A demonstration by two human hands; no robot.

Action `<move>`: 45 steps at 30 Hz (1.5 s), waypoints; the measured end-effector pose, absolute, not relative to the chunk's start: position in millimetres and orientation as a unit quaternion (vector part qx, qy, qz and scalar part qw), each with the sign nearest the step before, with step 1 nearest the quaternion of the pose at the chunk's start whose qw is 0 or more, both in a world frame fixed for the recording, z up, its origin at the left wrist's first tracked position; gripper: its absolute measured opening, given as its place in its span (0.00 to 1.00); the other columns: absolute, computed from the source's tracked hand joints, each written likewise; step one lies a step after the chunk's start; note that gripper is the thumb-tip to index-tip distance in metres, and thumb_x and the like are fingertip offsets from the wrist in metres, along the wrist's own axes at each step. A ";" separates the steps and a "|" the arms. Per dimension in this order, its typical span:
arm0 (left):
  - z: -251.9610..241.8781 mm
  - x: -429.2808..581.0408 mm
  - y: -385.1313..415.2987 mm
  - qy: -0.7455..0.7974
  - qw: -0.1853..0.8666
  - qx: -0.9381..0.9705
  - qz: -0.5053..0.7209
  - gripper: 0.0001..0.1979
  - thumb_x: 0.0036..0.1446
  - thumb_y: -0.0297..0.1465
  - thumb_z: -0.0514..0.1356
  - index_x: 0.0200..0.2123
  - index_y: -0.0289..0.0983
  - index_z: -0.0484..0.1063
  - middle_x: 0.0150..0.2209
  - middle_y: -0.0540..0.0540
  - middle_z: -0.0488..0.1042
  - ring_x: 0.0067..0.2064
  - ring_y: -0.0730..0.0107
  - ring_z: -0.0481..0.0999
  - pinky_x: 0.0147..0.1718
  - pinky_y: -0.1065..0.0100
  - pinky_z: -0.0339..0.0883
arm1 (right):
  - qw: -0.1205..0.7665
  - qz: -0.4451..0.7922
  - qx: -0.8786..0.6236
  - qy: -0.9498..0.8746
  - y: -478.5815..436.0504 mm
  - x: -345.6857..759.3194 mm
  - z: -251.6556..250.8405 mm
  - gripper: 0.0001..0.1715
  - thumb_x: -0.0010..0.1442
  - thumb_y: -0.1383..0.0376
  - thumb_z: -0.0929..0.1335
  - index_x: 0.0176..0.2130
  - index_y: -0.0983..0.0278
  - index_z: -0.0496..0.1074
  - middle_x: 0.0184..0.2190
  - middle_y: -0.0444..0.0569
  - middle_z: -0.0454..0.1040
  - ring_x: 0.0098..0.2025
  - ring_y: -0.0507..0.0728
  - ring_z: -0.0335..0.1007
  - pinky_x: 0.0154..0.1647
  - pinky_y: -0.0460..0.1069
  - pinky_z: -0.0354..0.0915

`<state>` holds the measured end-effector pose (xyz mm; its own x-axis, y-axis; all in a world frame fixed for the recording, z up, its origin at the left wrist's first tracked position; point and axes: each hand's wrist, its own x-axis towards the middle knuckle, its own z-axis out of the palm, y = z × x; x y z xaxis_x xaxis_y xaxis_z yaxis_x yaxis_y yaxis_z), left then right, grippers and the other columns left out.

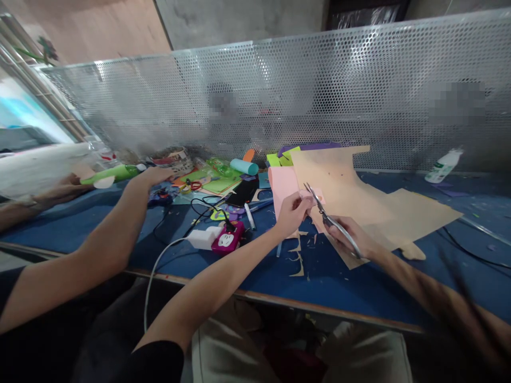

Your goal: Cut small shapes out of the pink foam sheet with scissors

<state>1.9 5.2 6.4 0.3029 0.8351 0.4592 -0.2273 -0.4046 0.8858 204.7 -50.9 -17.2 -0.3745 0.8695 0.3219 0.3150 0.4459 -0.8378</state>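
Note:
My left hand (293, 211) is closed in a pinch on a small pink piece of paper (315, 196) above the blue table. My right hand (348, 236) grips the handles of silver scissors (325, 215), whose blades are parted at the pink piece. A pink sheet (281, 183) and large tan sheets (359, 197) lie just behind my hands. Tan offcuts (297, 255) lie on the table below my left hand.
Another person's arm (120, 223) reaches in from the left toward craft clutter near a green bottle (114, 174). A magenta power strip (227, 239) with white plug and cables, a teal roll (244, 167), pens and coloured sheets lie mid-table. A white bottle (444, 166) stands far right by the perforated metal screen (319, 80).

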 end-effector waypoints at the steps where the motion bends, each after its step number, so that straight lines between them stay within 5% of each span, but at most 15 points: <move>1: 5.5 1.9 5.8 0.237 0.487 0.643 0.542 0.23 0.65 0.48 0.66 0.28 0.36 0.69 0.21 0.55 0.64 0.22 0.80 0.62 0.23 0.72 0.56 | 0.394 0.357 -0.387 -0.753 -50.5 205.3 -16.9 0.29 0.60 0.39 0.64 0.31 0.62 0.67 0.21 0.39 0.61 0.19 0.50 0.56 0.18 0.45 0.55; 14: -5.4 1.6 12.2 0.224 0.474 0.669 0.527 0.21 0.65 0.47 0.65 0.30 0.36 0.72 0.22 0.53 0.66 0.25 0.77 0.64 0.26 0.71 0.58 | 0.379 0.357 -0.361 -0.774 -45.5 209.5 -19.3 0.31 0.61 0.38 0.62 0.35 0.62 0.68 0.25 0.41 0.64 0.24 0.51 0.58 0.24 0.46 0.59; 23: -7.9 1.2 12.2 0.229 0.461 0.680 0.523 0.20 0.68 0.46 0.62 0.30 0.36 0.72 0.23 0.53 0.66 0.26 0.77 0.64 0.27 0.70 0.58 | 0.383 0.312 -0.370 -0.787 -51.1 206.9 -13.0 0.23 0.64 0.44 0.64 0.36 0.61 0.68 0.27 0.42 0.67 0.26 0.52 0.59 0.28 0.47 0.60; 34: 1.7 2.3 5.2 0.211 0.507 0.662 0.510 0.19 0.63 0.45 0.65 0.29 0.36 0.70 0.20 0.56 0.64 0.21 0.79 0.60 0.23 0.71 0.56 | 0.395 0.349 -0.369 -0.765 -55.2 201.2 -10.8 0.31 0.60 0.38 0.63 0.33 0.62 0.67 0.26 0.42 0.64 0.25 0.51 0.56 0.24 0.46 0.59; 45: 2.7 0.4 4.5 0.228 0.508 0.669 0.492 0.21 0.63 0.48 0.66 0.30 0.36 0.72 0.20 0.55 0.66 0.21 0.79 0.63 0.23 0.71 0.57 | 0.415 0.325 -0.467 -0.710 -52.7 199.8 -12.1 0.21 0.56 0.48 0.71 0.27 0.61 0.68 0.16 0.39 0.61 0.16 0.50 0.58 0.16 0.45 0.54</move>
